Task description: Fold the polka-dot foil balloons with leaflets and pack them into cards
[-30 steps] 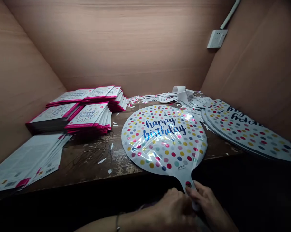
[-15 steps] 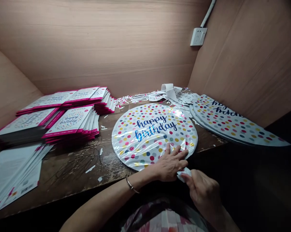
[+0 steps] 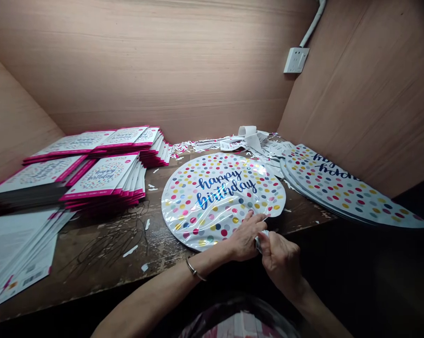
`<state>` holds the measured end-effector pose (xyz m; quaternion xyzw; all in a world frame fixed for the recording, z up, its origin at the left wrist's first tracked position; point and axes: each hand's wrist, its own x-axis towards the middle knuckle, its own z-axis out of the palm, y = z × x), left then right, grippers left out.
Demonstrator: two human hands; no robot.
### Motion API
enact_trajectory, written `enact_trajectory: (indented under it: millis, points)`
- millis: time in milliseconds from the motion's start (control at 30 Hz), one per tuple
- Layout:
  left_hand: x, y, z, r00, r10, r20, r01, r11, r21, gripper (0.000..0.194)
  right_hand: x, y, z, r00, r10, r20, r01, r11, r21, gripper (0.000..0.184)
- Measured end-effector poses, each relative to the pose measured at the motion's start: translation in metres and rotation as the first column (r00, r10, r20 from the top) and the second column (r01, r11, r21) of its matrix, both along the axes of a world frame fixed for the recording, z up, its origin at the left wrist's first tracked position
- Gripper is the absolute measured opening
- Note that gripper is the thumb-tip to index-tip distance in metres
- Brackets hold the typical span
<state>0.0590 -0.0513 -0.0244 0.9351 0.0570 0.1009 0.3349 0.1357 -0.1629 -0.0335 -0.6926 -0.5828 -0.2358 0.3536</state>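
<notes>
A round flat foil balloon [image 3: 219, 197] lies near the table's front edge, white with coloured dots and "happy birthday" in blue script. My left hand [image 3: 246, 238] is closed over its lower right edge, fingers on the top face, thumb mostly hidden. Close beside it, my right hand [image 3: 280, 256] is closed around a small crumpled whitish piece [image 3: 259, 241], which looks like the balloon's tail. Most of that piece is hidden by my fingers. To the right, a pile of matching balloons [image 3: 345, 188] overhangs the table edge.
Stacks of pink-edged printed packets [image 3: 102, 176] stand at the left, with loose printed sleeves [image 3: 22, 253] before them. Paper strips [image 3: 249, 138] and scraps lie along the back. Wooden panels [image 3: 170, 61] enclose the table [image 3: 102, 258]; a socket [image 3: 296, 60] is on the wall.
My left hand's spread fingers have drawn together at the balloon's edge. My right hand has moved left, closer to it, still gripping the whitish piece. The balloon's lower right rim is now bent inward.
</notes>
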Motion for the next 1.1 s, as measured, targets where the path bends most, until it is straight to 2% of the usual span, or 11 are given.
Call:
enact_trajectory:
  millis: [100, 200, 333, 433, 567, 667, 767, 867, 967, 1033, 1100]
  points:
    - [0.0, 0.004, 0.0, 1.0, 0.023, 0.003, -0.023, 0.999, -0.035, 0.018, 0.005, -0.003, -0.012, 0.999, -0.031, -0.009, 0.031, 0.999, -0.026, 0.039]
    - [-0.002, 0.005, -0.002, 1.0, -0.004, 0.018, 0.005, 0.998, -0.06, 0.015, -0.004, -0.009, -0.019, 0.998, 0.034, -0.06, -0.034, 0.999, -0.014, 0.038]
    - [-0.004, 0.003, -0.002, 1.0, -0.022, 0.015, 0.023, 0.998, -0.054, 0.013, -0.013, -0.001, -0.001, 0.989, 0.109, -0.105, -0.111, 0.994, -0.017, 0.036]
    - [-0.003, 0.004, -0.001, 1.0, 0.002, -0.013, -0.003, 0.999, -0.038, 0.013, -0.005, 0.007, 0.008, 0.994, 0.079, -0.076, -0.082, 0.996, -0.037, 0.038]
    - [-0.004, 0.008, 0.0, 1.0, 0.026, -0.011, -0.026, 1.0, -0.008, 0.009, 0.002, 0.0, -0.006, 0.999, 0.016, 0.052, -0.015, 0.999, -0.028, 0.042]
    - [-0.005, 0.007, 0.001, 0.999, -0.043, -0.005, 0.043, 0.999, 0.029, 0.013, -0.007, -0.006, -0.015, 0.997, 0.072, 0.037, -0.073, 0.997, 0.011, 0.041]
    - [-0.006, 0.005, 0.0, 0.998, -0.044, -0.039, 0.046, 0.998, 0.053, 0.013, -0.013, 0.002, -0.009, 0.997, 0.078, 0.012, -0.079, 0.996, 0.033, 0.041]
    - [-0.006, 0.005, 0.001, 0.997, -0.001, -0.076, 0.004, 0.999, 0.04, 0.013, -0.005, 0.014, 0.0, 1.0, 0.0, 0.013, 0.0, 1.0, 0.005, 0.042]
    - [-0.006, 0.007, 0.002, 0.998, 0.045, -0.045, -0.046, 0.999, -0.017, 0.016, 0.008, 0.01, 0.0, 0.998, -0.006, -0.068, 0.005, 1.0, -0.024, 0.044]
    - [-0.005, 0.008, 0.003, 0.999, 0.052, -0.005, -0.052, 0.997, -0.055, 0.011, 0.011, 0.0, -0.004, 0.98, 0.067, -0.186, -0.075, 0.996, -0.04, 0.043]
    - [-0.005, 0.008, 0.003, 0.997, 0.067, 0.025, -0.064, 0.995, -0.081, 0.009, 0.009, -0.011, -0.012, 0.965, 0.13, -0.227, -0.143, 0.989, -0.039, 0.043]
